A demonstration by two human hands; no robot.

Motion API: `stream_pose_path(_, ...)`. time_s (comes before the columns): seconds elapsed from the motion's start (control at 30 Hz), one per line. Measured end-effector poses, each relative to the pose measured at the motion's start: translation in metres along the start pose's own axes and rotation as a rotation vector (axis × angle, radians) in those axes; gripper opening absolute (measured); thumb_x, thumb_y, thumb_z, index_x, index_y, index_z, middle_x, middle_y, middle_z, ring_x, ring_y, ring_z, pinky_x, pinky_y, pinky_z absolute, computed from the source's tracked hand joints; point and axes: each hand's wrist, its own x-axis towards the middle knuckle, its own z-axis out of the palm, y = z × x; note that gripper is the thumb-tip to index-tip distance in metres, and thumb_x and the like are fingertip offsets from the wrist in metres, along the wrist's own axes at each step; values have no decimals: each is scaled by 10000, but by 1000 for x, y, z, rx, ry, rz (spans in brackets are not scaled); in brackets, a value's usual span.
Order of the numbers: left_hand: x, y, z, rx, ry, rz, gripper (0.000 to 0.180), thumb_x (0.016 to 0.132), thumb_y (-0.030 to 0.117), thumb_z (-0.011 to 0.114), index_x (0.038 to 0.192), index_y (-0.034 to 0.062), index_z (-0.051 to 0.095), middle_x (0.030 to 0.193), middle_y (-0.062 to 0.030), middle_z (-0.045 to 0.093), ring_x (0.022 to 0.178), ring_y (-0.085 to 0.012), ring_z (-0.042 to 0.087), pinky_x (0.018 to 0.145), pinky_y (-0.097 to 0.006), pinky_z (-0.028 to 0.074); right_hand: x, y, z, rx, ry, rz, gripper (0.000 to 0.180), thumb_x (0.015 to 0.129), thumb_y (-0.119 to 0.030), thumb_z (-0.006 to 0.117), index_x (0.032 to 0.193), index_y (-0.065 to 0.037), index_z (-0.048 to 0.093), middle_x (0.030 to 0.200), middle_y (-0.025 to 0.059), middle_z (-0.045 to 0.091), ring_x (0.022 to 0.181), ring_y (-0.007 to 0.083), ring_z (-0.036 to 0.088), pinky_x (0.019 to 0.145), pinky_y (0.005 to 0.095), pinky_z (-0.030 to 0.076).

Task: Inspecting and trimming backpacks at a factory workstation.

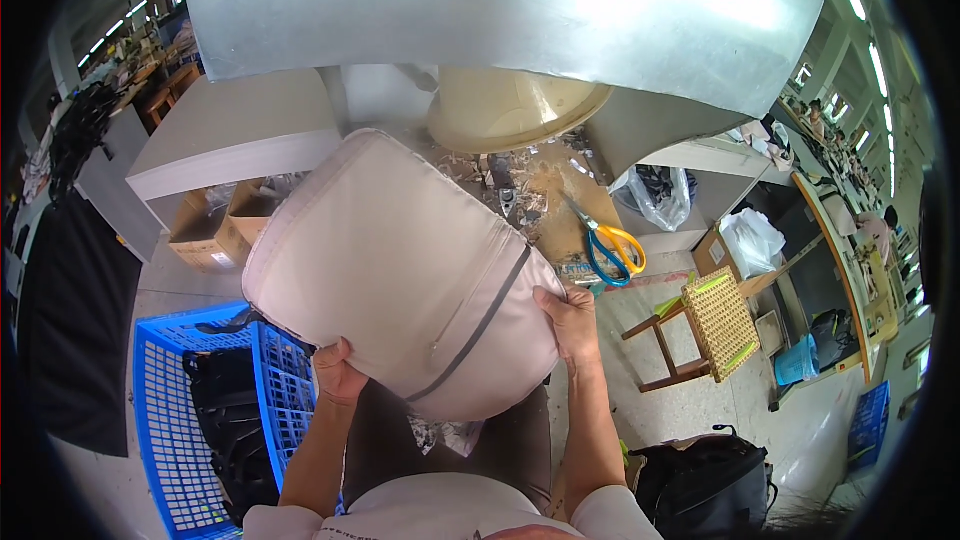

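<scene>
A pale pinkish-beige fabric bag panel (370, 230) with rounded corners spans the space over my lap. A dark grey strip and a zipper line run diagonally across its nearer part. My left hand (338, 372) grips its lower left edge, thumb on top. At the right edge, my right hand (570, 322) pinches the panel with the thumb on the near face; the other fingers are behind it. Just beyond the right hand, scissors (608, 248) with one yellow and one teal handle lie on the cluttered work surface (560, 205).
A blue plastic basket (190, 430) holding black pieces stands at my left. Overhead hangs a large metal hood (500, 0), with a cream round basin (510, 105) below it. To the right are a woven stool (720, 325) and a black backpack (705, 480). Cardboard boxes (205, 230) sit under the left counter.
</scene>
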Motion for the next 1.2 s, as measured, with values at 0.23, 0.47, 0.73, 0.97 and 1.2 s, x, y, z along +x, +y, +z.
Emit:
stream_pose_path(0.23,0,-10,-9,-29,-6,-4,518,708,85,633,1183,22,436,1163,-108,507,1090,-267,465,965,-432,326,-8,-12,-2,-16,23,4,201,743,4,577,939,-5,621,799,-29,602,655,36,505,612,197,423)
stream_pose_path(0.47,-32,-6,-16,56,183,-66,623,660,159,694,1197,18,411,1153,-120,508,1069,-267,477,924,-435,358,-20,-4,-2,-83,27,-26,122,718,-13,621,839,0,607,779,13,579,712,95,513,674,217,403)
stream_pose_path(0.73,-217,157,90,409,830,788,339,676,48,641,993,-10,538,867,-105,604,765,-224,597,719,-363,492,-82,37,140,-201,-683,130,314,813,-159,540,1077,11,524,885,46,587,748,87,518,638,231,434)
stream_pose_path(0.97,-300,272,116,768,1324,1052,371,790,155,519,1091,-63,516,1047,-160,554,945,-225,545,863,-313,416,-97,76,139,-412,-844,181,271,799,-39,530,1064,14,512,845,70,590,678,70,534,552,217,451)
stream_pose_path(1.2,-198,487,-197,1058,1176,442,479,776,214,570,1139,-73,450,1107,-190,496,975,-259,527,852,-372,429,-133,57,5,-864,-366,90,241,765,-36,529,1005,-26,545,772,130,600,709,241,601,624,304,475)
